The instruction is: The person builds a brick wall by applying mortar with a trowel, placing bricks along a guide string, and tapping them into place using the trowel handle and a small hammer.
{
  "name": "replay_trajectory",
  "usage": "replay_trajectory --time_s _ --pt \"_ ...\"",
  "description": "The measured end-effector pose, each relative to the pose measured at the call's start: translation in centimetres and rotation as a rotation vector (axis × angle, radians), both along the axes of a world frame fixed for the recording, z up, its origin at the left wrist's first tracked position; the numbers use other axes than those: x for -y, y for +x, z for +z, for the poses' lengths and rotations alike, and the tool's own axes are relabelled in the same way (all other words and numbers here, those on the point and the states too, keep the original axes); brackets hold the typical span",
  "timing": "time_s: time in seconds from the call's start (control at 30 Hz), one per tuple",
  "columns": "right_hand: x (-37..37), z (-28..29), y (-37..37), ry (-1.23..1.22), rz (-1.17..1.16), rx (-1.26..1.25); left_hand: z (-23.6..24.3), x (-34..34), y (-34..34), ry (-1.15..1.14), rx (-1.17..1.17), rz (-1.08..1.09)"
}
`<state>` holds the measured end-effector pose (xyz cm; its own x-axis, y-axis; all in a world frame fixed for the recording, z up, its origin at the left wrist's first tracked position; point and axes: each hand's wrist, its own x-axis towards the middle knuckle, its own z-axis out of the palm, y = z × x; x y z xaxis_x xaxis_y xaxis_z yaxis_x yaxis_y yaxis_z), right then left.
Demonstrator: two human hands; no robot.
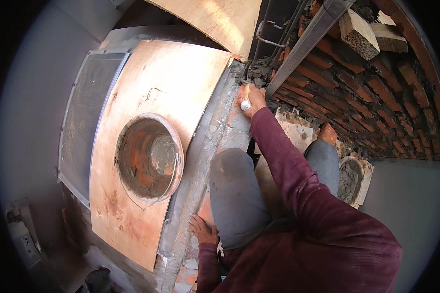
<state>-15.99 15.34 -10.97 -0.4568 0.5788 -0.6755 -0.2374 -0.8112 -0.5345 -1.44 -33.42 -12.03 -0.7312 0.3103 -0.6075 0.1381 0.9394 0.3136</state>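
Observation:
My right hand [257, 101] is closed around the pale handle of a trowel [247, 104], whose rounded, whitish butt points toward me. Its blade is hidden by the hand and the wet grey mortar [252, 73] heaped around upright steel bars [263, 36]. Low on the left, my left hand [203, 230] rests with spread fingers on the brick-and-mortar wall top [205, 207], holding nothing. Left of my knee, an orange bucket [149, 156], smeared inside with mortar and with some left at its bottom, stands tilted on a plywood sheet [127, 219].
A straight metal-coloured bar [305, 46] slants beside the steel bars, against a rough brick wall [371, 93]. Wooden blocks [359, 34] jut out above. A second mortar-filled container [351, 180] sits below my right arm. Another plywood sheet [215, 22] lies at the far side; a framed mesh panel [90, 117] is at left.

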Motion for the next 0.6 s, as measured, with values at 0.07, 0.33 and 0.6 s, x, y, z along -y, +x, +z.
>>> replay_trajectory --time_s 0.07,0.33,0.6 --pt "0.5 -0.5 -0.1 0.034 -0.027 -0.093 0.3 -0.3 -0.2 0.035 0.003 0.003" --pt "4.3 1.3 1.0 -0.009 0.155 -0.075 1.1 -0.8 0.0 0.067 0.022 0.082" --pt "1.2 -0.1 -2.3 -0.105 0.017 0.114 1.2 -0.7 0.0 0.091 0.010 0.051"
